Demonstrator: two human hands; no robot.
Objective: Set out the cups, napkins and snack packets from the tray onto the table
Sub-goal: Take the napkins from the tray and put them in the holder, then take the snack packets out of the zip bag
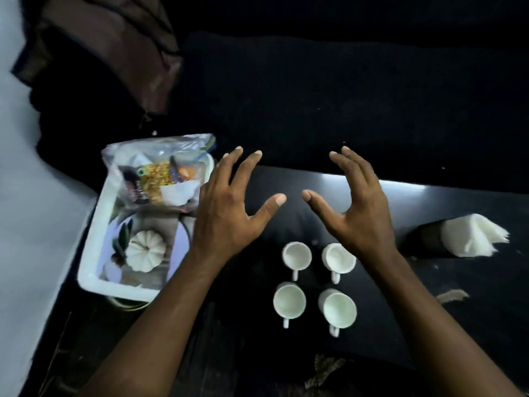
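Observation:
Several white cups (296, 257) stand in a two-by-two block on the black table (429, 296), handles towards me. A white tray (91, 253) at the left holds a clear bag of snack packets (160, 176) leaning at its far end; a pumpkin picture shows on the tray's floor. White napkins (472, 236) sit in a dark holder lying at the right. My left hand (229, 207) hovers beside the tray's right edge, fingers spread, holding nothing. My right hand (357, 202) hovers above the far cups, also spread and holding nothing.
A brown cushion (114, 47) rests on a dark sofa behind the table. A pale floor or wall runs along the left. Small scraps lie on the table's near right part (452, 295).

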